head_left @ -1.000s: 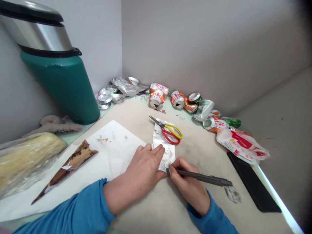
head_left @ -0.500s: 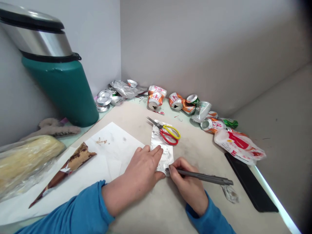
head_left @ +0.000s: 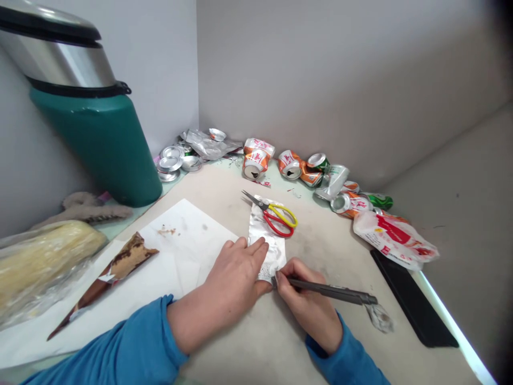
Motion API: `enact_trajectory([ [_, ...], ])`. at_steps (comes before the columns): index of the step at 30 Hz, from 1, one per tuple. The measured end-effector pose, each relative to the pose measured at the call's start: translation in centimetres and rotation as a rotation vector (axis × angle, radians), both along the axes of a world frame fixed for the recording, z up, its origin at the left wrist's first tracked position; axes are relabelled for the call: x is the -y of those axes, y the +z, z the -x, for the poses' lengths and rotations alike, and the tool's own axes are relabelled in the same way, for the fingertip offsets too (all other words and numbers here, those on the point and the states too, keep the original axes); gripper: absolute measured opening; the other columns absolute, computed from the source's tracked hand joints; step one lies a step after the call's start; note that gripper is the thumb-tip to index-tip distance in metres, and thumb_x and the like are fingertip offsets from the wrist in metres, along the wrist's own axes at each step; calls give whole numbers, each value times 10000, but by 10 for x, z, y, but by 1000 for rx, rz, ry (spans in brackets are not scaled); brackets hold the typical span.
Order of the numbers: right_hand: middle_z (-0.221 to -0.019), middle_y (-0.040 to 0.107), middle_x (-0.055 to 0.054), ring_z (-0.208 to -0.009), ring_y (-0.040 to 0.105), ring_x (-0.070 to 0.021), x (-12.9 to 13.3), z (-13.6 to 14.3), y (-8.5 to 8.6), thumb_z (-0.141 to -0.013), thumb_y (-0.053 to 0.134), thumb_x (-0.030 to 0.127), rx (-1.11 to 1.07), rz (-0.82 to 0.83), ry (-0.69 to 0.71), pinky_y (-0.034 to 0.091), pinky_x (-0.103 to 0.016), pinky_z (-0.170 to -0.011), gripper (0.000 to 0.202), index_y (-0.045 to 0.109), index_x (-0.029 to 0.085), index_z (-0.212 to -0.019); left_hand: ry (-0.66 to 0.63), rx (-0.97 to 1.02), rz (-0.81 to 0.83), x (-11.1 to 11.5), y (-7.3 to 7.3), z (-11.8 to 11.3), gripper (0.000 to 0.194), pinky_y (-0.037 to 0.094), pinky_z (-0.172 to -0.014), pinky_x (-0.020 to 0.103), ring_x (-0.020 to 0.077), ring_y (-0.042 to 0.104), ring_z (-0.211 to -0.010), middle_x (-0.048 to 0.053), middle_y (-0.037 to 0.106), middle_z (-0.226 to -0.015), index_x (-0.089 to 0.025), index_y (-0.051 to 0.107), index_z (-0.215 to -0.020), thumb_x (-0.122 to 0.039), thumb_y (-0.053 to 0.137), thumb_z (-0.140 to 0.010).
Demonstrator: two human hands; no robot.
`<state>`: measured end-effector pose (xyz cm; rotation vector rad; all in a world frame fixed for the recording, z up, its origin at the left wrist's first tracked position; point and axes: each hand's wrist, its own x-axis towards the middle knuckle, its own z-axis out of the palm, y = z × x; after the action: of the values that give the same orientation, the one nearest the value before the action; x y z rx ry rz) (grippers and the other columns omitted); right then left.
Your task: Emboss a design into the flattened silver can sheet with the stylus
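A strip of silvery aluminium sheet point(head_left: 276, 251) lies on the board, its near end covered in small dents or marks. My left hand point(head_left: 236, 275) rests flat on the strip's left side, fingers stretched out. In my right hand point(head_left: 306, 299) is a dark grey pen point(head_left: 336, 291), pinched near its tip, which touches the strip's near edge beside my left thumb. Scissors point(head_left: 274, 213) with one red and one yellow handle lie across the strip's far end, blades apart and pointing to the far left.
Cut and crushed drink cans point(head_left: 258, 159) line the wall, with can ends point(head_left: 170, 164) at the left. A green bottle point(head_left: 100, 144), a brown paper cone point(head_left: 108, 275) on white paper point(head_left: 160, 299), a red-white packet point(head_left: 395, 240) and a black phone-like slab point(head_left: 414, 299) surround the board.
The pen tip has shifted slightly left and nearer along the strip's near edge, with my right hand. My left hand stays in place on the strip.
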<state>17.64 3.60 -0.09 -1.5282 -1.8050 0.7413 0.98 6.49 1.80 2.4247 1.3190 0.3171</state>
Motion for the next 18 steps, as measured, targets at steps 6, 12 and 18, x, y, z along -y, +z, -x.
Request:
enact_trajectory([
  [6, -515, 428, 63, -482, 380, -88, 0, 0, 3, -791, 526, 219, 1, -1, 10, 299, -208, -460, 209, 431, 199, -606, -6, 12, 1, 1, 1, 1, 509, 387, -788, 393, 268, 502, -947, 56, 558, -1292, -184, 472, -1241, -326, 636, -781],
  [12, -519, 431, 62, -487, 382, -91, -1, -2, 3, -789, 521, 213, 13, 2, 19, 305, -211, -463, 200, 429, 201, -612, 0, 17, -15, 1, 1, 1, 498, 390, -777, 393, 271, 499, -927, 60, 590, -1237, -173, 486, -1223, -335, 644, -779],
  [18, -525, 428, 62, -495, 387, -92, 1, -1, 2, -796, 524, 212, 17, 4, 26, 306, -209, -470, 206, 428, 199, -614, 0, 13, -13, 1, 1, 1, 535, 390, -792, 399, 276, 499, -950, 62, 551, -1300, -165, 469, -1248, -333, 654, -774],
])
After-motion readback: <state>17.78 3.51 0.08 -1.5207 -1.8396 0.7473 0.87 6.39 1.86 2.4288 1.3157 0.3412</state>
